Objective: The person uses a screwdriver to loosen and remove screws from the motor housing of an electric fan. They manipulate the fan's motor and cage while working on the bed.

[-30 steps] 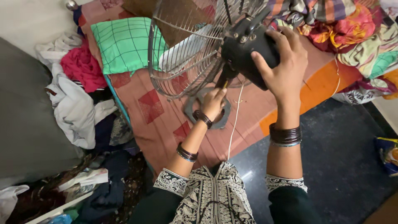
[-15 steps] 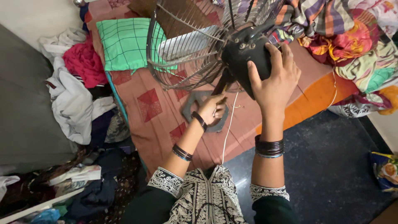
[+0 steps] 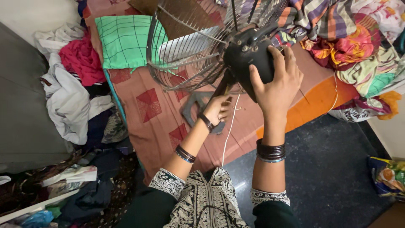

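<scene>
Above the bed, right hand fingers clasping fan motor, left hand fingers gripping its stem.

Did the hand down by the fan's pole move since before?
No. The left hand stays at the pole of the fan, just above the grey base on the bed cover, same as before.
</scene>
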